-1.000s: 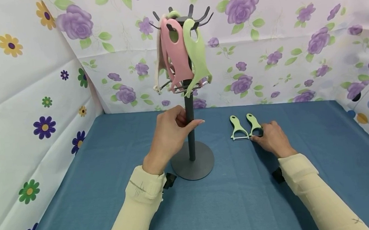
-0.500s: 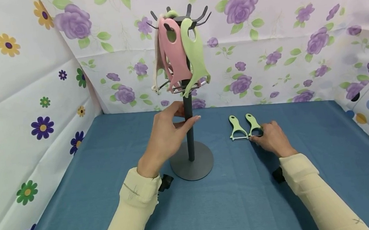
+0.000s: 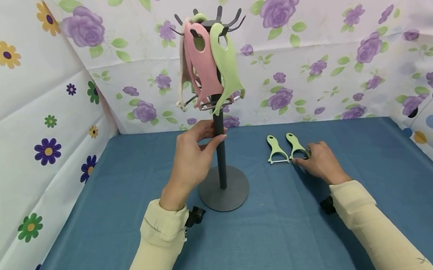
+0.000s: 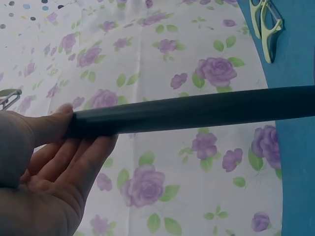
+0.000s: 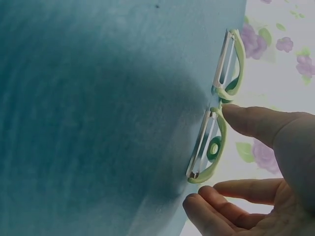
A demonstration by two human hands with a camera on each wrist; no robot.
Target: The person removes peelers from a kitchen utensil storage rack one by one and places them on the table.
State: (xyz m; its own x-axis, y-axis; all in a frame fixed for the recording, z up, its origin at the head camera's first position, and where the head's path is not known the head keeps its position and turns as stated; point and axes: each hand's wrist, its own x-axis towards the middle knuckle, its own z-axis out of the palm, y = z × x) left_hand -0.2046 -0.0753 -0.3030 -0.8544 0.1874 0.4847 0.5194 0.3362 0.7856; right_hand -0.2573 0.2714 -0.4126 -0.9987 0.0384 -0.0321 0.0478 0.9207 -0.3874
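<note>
My left hand (image 3: 189, 156) grips the black pole (image 3: 221, 151) of an upright stand, thumb on one side and fingers on the other. From the hooks at its top hang a pink peeler (image 3: 204, 64), a light green peeler (image 3: 226, 60) and a cream one (image 3: 183, 72), with more partly hidden behind. On the cloth to the right, two light green peelers lie side by side. My right hand (image 3: 323, 164) is at the nearer one (image 5: 221, 147), thumb by one end of its blade and loosely bent fingers just off the other end. The second green peeler (image 3: 276, 149) lies to its left.
The stand's round grey base (image 3: 236, 197) rests on the blue tablecloth (image 3: 270, 241). Several bare hooks (image 3: 236, 19) stick out at the stand's top right. Flowered sheets (image 3: 310, 60) wall in the back and sides.
The head view has shifted slightly. My right hand's fingers have spread a little off the peeler, showing more of it. My left hand stays on the pole, its fingers slightly rearranged.
</note>
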